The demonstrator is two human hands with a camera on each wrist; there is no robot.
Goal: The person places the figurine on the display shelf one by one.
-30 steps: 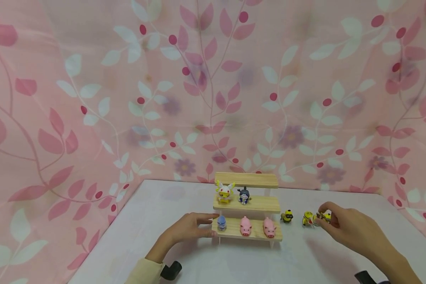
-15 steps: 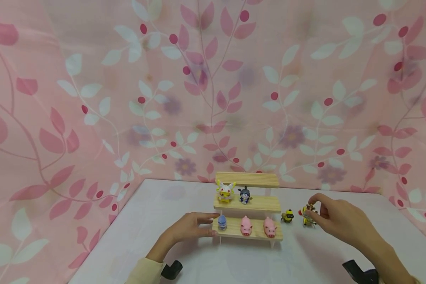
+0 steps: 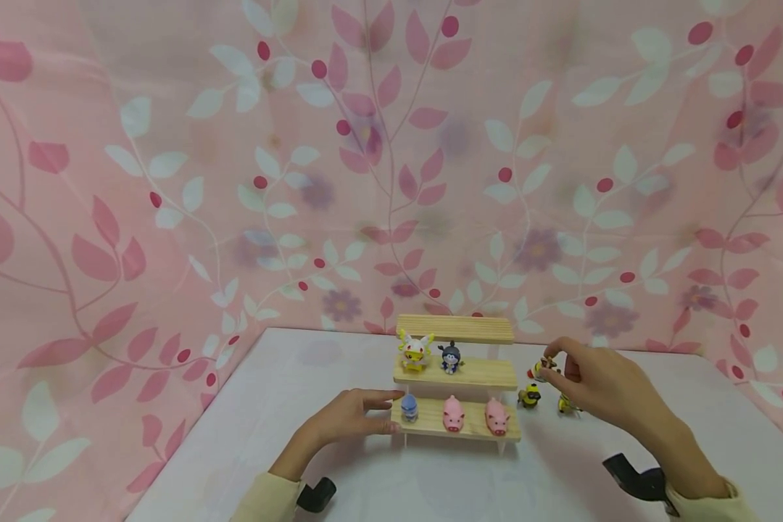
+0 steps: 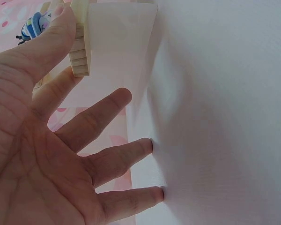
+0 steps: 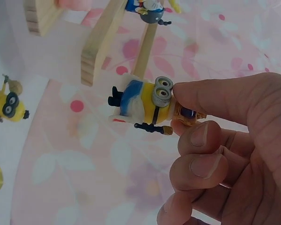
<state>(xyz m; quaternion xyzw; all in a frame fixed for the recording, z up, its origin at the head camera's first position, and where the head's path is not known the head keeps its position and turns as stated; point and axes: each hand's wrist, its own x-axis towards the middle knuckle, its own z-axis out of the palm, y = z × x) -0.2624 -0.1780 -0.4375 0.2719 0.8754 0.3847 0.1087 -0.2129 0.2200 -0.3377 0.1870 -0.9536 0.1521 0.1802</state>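
Observation:
My right hand (image 3: 603, 380) pinches a minion figurine (image 5: 150, 101) by its gold crown, between thumb and fingers. This figurine is goggled, with white and blue clothing and a small dark staff, and hangs beside the stand's right end. At the lower board's left end, the thumb and index finger of my left hand (image 3: 349, 418) grip the tiered wooden display stand (image 3: 424, 429); the other fingers spread apart in the left wrist view. A blue figurine (image 3: 409, 408) stands near my left fingertips. Two pink pigs (image 3: 453, 415) share that board.
On the middle tier (image 3: 489, 373) stand a yellow figure (image 3: 415, 353) in a white horned hood and a dark-haired figurine (image 3: 451, 358). The top tier (image 3: 457, 328) rises behind. Two more minions, one masked (image 3: 529, 396) and one yellow (image 3: 566, 404), stand right of the stand.
My right hand has lifted the minion figurine off the table and carried it left and up toward the stand. The left hand keeps its place on the stand.

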